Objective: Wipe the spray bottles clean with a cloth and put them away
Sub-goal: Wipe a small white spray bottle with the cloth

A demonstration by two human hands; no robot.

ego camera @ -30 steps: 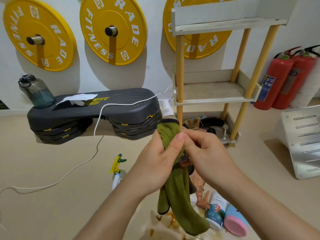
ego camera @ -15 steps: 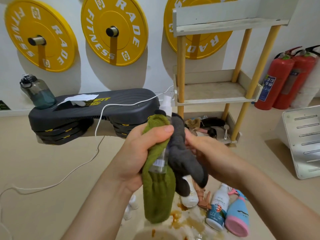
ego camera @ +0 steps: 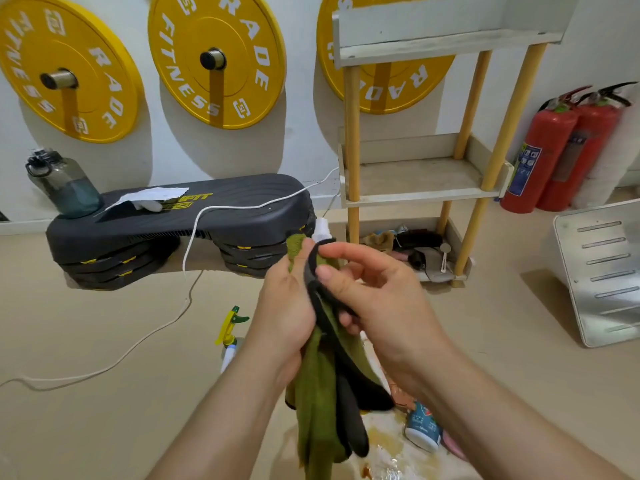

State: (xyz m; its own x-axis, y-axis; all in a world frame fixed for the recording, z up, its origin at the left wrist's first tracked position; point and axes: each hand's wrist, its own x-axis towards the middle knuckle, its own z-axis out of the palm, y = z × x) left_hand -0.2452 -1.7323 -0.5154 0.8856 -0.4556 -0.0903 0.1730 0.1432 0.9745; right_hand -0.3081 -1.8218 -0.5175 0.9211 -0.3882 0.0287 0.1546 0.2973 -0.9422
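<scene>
While you wiped, left hand point(ego camera: 284, 317) clenched spray bottle point(ego camera: 321, 228) through green cloth point(ego camera: 317, 393), likely steadying it; only white nozzle poked above grip. Right hand point(ego camera: 374, 299) pinched cloth's dark edge just beside, probably to drag it round. Half second earlier, clear body showed between folds.

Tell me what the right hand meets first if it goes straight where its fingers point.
The cloth round the spray bottle, which the right hand pinches; probably the left hand just beyond.
</scene>
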